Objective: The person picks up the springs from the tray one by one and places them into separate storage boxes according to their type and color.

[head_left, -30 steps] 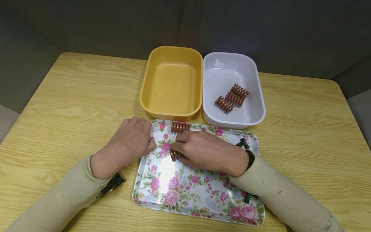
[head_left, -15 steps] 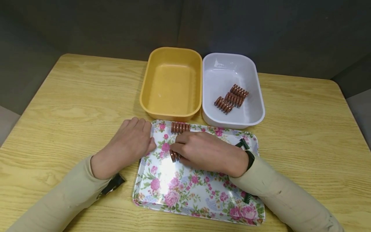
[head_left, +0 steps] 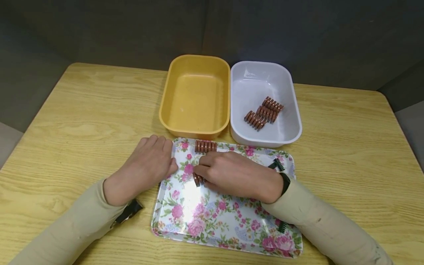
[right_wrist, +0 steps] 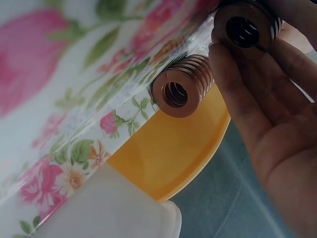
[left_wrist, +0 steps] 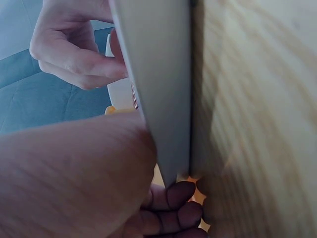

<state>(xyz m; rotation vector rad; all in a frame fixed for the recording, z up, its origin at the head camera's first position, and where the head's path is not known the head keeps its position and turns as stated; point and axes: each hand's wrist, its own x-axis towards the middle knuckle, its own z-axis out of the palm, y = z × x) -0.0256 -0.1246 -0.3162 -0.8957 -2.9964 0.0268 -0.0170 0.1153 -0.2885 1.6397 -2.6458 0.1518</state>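
Head view: my right hand (head_left: 232, 173) is mid-frame over the floral tray (head_left: 180, 228), fingers curled down, pinching a brown coil spring (head_left: 198, 179). Spring pokes out at the fingertips, lower left of the hand; only one end shows. Long axis roughly left-right, visible end pointing left and slightly toward the bottom of the frame. Second brown spring (head_left: 205, 147) sits just above the hand by the tray's top edge, axis left-right. My left hand (head_left: 145, 165) grips the tray's upper left corner. Yellow bin (head_left: 195, 99) at upper centre; white bin (head_left: 245, 86) to its right with three brown springs (head_left: 265, 113). Dark green ridged pieces at the tray's right side, partly behind the arm.

Left wrist: tray edge cuts down the middle, left fingers curled at it, bottom of frame. Right hand upper left. Sliver of coils at the edge, can't tell which spring.

Right wrist: held spring at upper right between thumb and fingers, hollow end facing the camera, axis running away from it. Can't tell if it touches the tray. Second spring just left and below, end also facing me.
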